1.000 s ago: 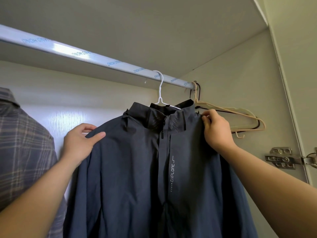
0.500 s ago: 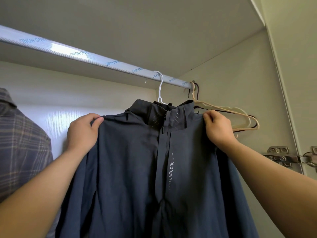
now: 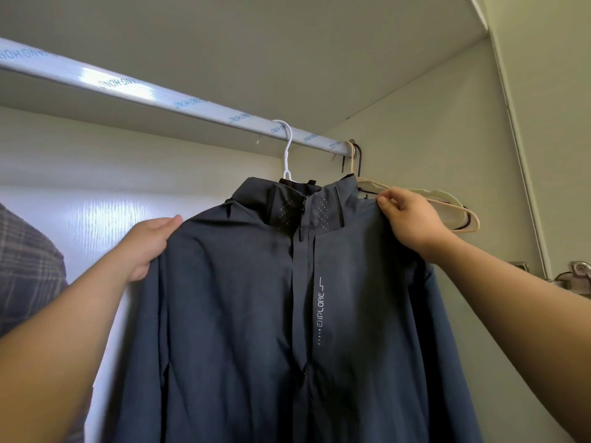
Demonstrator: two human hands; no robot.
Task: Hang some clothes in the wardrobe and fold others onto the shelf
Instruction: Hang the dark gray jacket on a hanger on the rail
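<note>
As it hangs zipped, the slate-blue jacket [image 3: 243,314] drapes smooth.

Silver wardrobe rail [image 3: 179,99], white hanger [image 3: 288,148] hooked over the rail bearing a dark jacket [image 3: 243,298], beige hanger [image 3: 475,222] and black hanger [image 3: 360,161] hooked at the rail's right end.

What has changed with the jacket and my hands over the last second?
The left hand, earlier resting on the shoulder of the jacket, now grips that shoulder's edge and has pulled it up and outward, so it droops less. The right hand still pinches the other shoulder. The white hanger stays hooked on the rod; the empty hangers and plaid shirt have not moved.
</note>
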